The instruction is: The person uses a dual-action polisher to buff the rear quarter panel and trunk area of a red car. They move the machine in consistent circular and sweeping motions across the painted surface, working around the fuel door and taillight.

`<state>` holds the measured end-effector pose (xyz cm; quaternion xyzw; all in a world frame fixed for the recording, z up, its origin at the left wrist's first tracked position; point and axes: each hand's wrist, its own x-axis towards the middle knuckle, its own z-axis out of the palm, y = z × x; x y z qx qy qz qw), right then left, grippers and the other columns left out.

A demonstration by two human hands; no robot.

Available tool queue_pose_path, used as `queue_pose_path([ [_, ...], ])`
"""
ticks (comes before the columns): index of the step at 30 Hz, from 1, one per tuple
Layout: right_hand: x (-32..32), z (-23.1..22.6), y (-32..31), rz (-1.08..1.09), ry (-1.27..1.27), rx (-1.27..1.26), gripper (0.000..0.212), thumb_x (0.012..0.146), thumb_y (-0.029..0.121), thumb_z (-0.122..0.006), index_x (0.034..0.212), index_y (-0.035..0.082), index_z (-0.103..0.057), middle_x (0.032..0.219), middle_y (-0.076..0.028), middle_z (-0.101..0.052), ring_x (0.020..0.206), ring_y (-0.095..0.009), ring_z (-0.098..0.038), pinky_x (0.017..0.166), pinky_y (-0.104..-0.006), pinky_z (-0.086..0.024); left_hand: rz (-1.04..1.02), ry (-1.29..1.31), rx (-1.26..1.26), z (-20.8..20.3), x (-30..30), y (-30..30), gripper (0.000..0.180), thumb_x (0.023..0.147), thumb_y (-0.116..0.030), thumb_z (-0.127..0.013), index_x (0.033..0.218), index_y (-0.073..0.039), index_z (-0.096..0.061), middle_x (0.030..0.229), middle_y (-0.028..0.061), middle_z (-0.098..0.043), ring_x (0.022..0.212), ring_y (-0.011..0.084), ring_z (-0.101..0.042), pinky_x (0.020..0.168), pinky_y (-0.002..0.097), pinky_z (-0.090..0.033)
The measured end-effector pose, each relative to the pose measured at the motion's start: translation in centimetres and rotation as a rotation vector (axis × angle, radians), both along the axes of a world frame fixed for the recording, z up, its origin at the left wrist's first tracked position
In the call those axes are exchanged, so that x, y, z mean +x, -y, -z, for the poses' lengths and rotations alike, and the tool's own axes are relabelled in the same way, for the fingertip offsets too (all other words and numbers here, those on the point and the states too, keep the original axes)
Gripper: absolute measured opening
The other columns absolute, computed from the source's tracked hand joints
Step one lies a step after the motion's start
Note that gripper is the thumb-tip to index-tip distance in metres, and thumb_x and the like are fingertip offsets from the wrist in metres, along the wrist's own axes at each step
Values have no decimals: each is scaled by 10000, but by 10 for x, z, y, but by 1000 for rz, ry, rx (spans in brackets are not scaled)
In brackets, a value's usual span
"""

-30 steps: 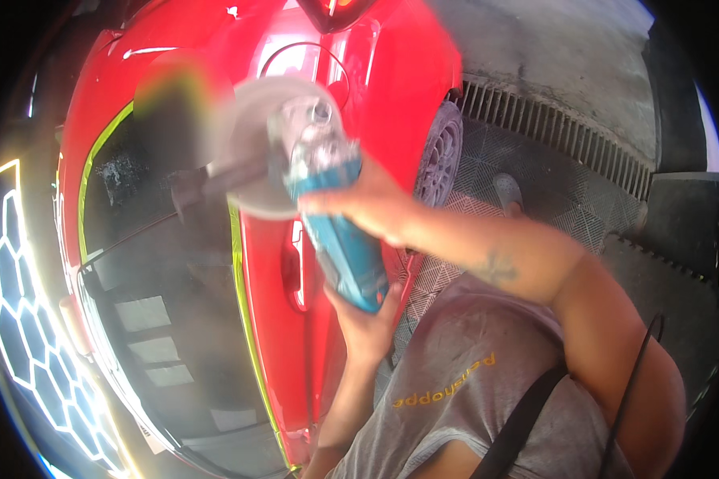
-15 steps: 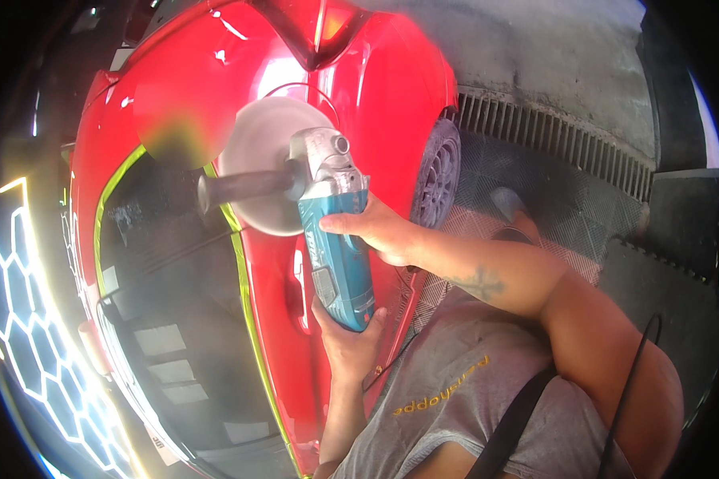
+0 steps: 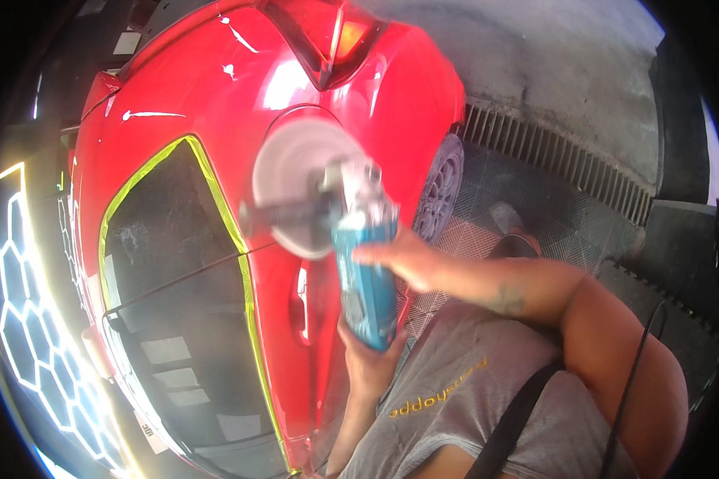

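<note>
A teal and silver polisher [image 3: 367, 271] with a round pale pad [image 3: 299, 172] is held between both my hands. My right hand [image 3: 411, 257] is closed round the right side of its body, thumb across the top. Lower down, my left hand [image 3: 369, 355] wraps the rear end of the body. A dark side handle [image 3: 284, 215], which neither hand holds, sticks out to the left. Behind the pad lies the red car's side panel [image 3: 240, 104]; I cannot tell whether they touch. The polisher is smeared by motion.
Yellow-green tape [image 3: 233, 215] edges the car's dark windows [image 3: 168, 263]. A grey wheel [image 3: 442, 188] is at the right, beside a floor grate [image 3: 559, 160] and dark floor tiles [image 3: 487, 176]. Bright hexagonal lights [image 3: 40, 343] glow at the left. A black cord [image 3: 635, 383] hangs near my right arm.
Both hands have moved the polisher right and slightly down, away from the windows. More of the tape and the window's far end now shows.
</note>
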<state>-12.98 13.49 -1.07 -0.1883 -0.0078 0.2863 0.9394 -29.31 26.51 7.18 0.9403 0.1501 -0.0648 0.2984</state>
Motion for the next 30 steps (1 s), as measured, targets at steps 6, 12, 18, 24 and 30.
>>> queue_pose_path([
  [6,-45,-2,-15,-207,-38,32,515,941,108,-859,1393,58,-618,1269,-62,-694,1232,-193,-652,1114,-425,-519,-72,-86,122,-23,-49,-13,1157,788,-213,-965,1635,-35,-197,1293,330,-699,1184,497,-722,984,527,-579],
  [12,25,14,22,-57,-40,37,516,939,184,-859,1381,45,-632,1226,-97,-734,1136,-229,-720,1020,-456,-597,-28,-53,113,-4,29,22,1147,811,-301,-953,1637,-32,-204,1267,361,-692,1164,535,-706,948,554,-582],
  [18,121,23,73,50,40,14,552,965,379,-827,1355,33,-645,1215,-101,-751,1118,-243,-736,1017,-463,-596,-30,-113,63,-22,142,79,1136,797,-318,-957,1634,-10,-254,1295,322,-698,1172,488,-719,972,533,-574],
  [24,83,23,46,-20,36,67,490,954,278,-858,1353,75,-659,1206,-79,-755,1112,-217,-734,1013,-447,-598,-37,-15,142,-13,94,57,1153,790,-316,-964,1639,-29,-238,1271,338,-706,1161,522,-716,978,556,-566],
  [30,-9,18,-11,-246,42,91,563,919,108,-858,1424,68,-612,1308,-78,-701,1266,-234,-654,1145,-459,-504,-112,-30,219,-5,-15,-8,1144,786,-309,-960,1639,-88,-230,1208,353,-716,1102,550,-724,901,581,-599],
])
